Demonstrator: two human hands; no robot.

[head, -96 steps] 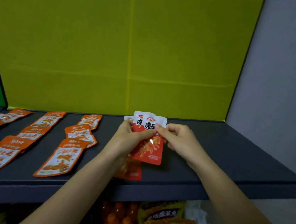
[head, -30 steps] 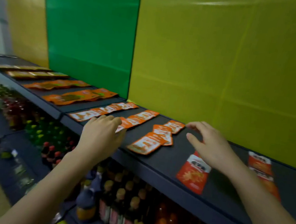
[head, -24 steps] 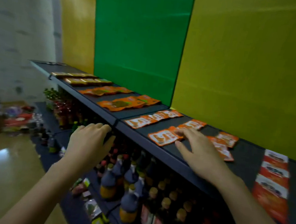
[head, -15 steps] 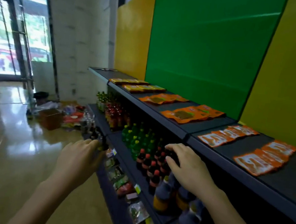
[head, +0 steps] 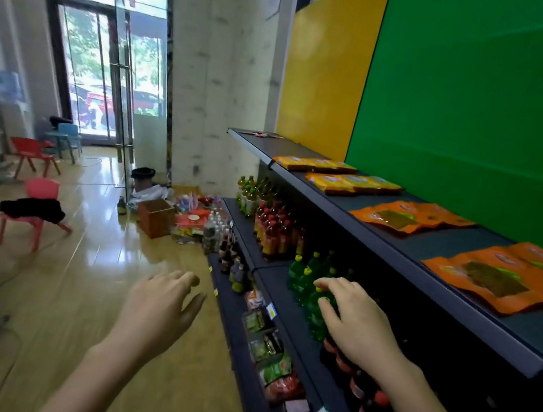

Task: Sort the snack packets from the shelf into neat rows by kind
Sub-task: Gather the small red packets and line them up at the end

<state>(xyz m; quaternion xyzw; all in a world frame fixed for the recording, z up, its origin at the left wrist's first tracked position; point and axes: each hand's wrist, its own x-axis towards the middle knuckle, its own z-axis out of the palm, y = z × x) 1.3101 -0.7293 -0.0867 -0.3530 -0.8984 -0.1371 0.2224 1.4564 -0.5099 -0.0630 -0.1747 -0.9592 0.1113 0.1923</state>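
The dark top shelf (head: 451, 300) runs along my right side. On it lie rows of packets: large orange packets (head: 502, 276) nearest, more orange packets (head: 410, 217) behind them, then yellow packets (head: 352, 182) and a second yellow row (head: 313, 164), with a few small red packets (head: 264, 134) at the far end. My left hand (head: 160, 308) hangs over the floor, fingers apart, holding nothing. My right hand (head: 355, 320) hovers, empty with fingers spread, in front of green bottles (head: 311, 287) on the lower shelf. The red snack packets are out of view.
Lower shelves hold red-capped bottles (head: 271, 226) and small packets (head: 276, 369) along the bottom edge. A brown box (head: 156, 216) and piled goods sit on the wooden floor. Pink and red small chairs (head: 35, 209) stand at left near a glass door (head: 118, 75).
My view has swung left along the shelf, away from the red and small orange packets. Both hands let go of the red packets and came off the top shelf, now empty.
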